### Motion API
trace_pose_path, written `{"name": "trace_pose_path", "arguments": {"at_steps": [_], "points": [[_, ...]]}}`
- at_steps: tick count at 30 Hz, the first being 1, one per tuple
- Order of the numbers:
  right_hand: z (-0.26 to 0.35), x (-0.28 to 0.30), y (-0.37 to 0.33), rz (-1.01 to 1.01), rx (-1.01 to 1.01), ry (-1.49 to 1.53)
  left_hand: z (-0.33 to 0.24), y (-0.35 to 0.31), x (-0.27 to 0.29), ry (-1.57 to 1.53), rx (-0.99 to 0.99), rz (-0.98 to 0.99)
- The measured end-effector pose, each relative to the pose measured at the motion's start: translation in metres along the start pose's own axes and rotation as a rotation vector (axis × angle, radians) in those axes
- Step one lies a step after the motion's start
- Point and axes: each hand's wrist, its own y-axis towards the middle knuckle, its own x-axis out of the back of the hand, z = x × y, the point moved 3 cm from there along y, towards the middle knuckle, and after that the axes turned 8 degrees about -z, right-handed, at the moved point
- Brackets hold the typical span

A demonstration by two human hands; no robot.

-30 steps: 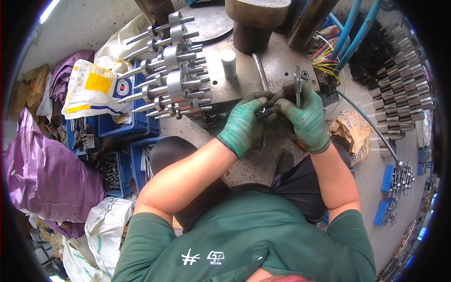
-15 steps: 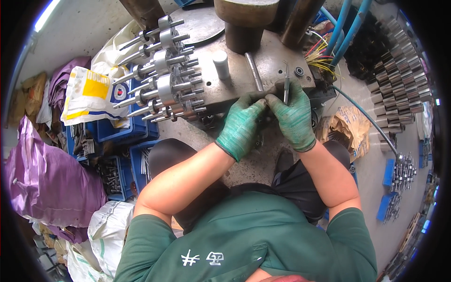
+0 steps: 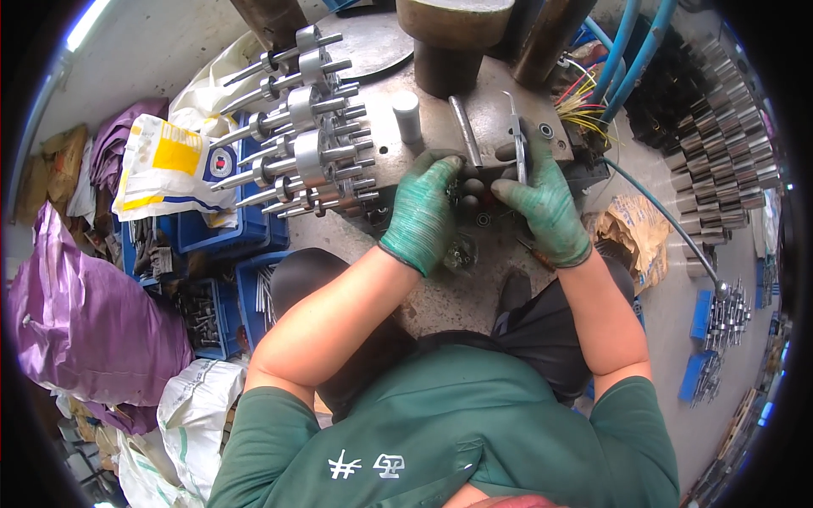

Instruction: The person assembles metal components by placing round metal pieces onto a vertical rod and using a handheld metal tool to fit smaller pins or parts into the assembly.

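Observation:
My right hand (image 3: 546, 207), in a green-coated glove, is closed around a slim metal pick (image 3: 516, 127) with a bent tip that points away from me. My left hand (image 3: 422, 207), gloved alike, is curled at the front edge of the grey metal machine table (image 3: 495, 93). Its thumb presses against the fingers, and whatever they may hold is hidden. Between the hands, dark round parts (image 3: 470, 193) show below the table edge. On the table lie a metal rod (image 3: 466, 131) and a small bearing (image 3: 546, 131); a white cylinder (image 3: 407, 117) stands to their left.
Several shafts with round metal bodies (image 3: 309, 157) crowd the table's left side. Blue bins (image 3: 224, 233) and a purple sack (image 3: 93, 322) sit at left. A thick column (image 3: 453, 34) rises behind the table. Steel cylinders (image 3: 720, 135) and brown paper (image 3: 635, 229) lie at right.
My hands have moved apart, the left one leftward and the right one slightly rightward. The pick has moved along with the right hand. The whole view has shifted a little.

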Motion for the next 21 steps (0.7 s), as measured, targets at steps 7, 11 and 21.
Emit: {"name": "trace_pose_path", "arguments": {"at_steps": [7,11,21], "points": [[0.024,-0.002,-0.011,-0.034,0.862,-0.982,-0.016,0.012,0.008,-0.124,-0.030,0.022],[0.026,-0.007,-0.016,-0.017,0.914,-1.103,-0.017,0.010,0.010,-0.072,-0.056,-0.012],[0.025,-0.008,-0.015,-0.020,0.869,-1.133,-0.017,0.009,0.009,-0.033,-0.115,-0.040]]}}
